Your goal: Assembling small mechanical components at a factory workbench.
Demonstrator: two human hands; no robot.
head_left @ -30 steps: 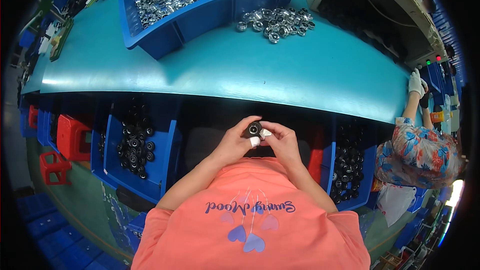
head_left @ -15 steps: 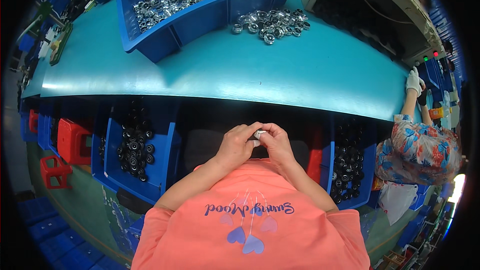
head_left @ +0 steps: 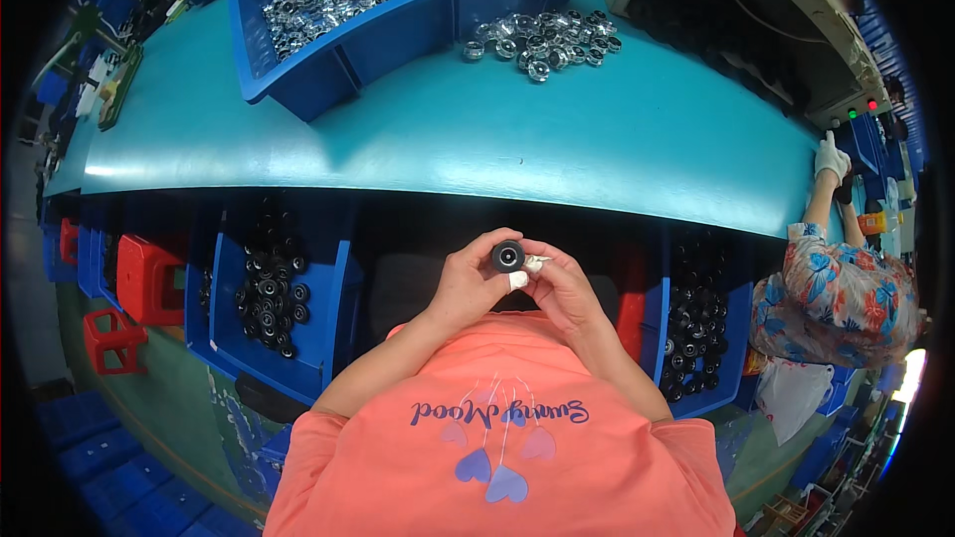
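Note:
A small black wheel [head_left: 507, 257] with a pale ring at its centre is held up in front of my shirt, its round face toward me. My left hand [head_left: 468, 280] grips it from the left, with a white wrap on the thumb. My right hand [head_left: 565, 288] closes on the wheel's right edge with bent fingers, and white wrapping shows on its fingertips too. Both hands are just off the near edge of the turquoise table [head_left: 418, 154], above a dark gap.
A blue bin [head_left: 398, 45] of clear wheels stands on the table beside a loose pile of clear wheels [head_left: 542, 43]. Blue bins of black wheels flank me at left [head_left: 323, 338] and right [head_left: 649, 338]. Farther right, a gloved co-worker [head_left: 836, 283] stands by a machine [head_left: 841, 70].
The black wheel, hidden between my fingers before, now shows. My hands have turned and spread slightly around it. The co-worker's gloved hand has shifted a little.

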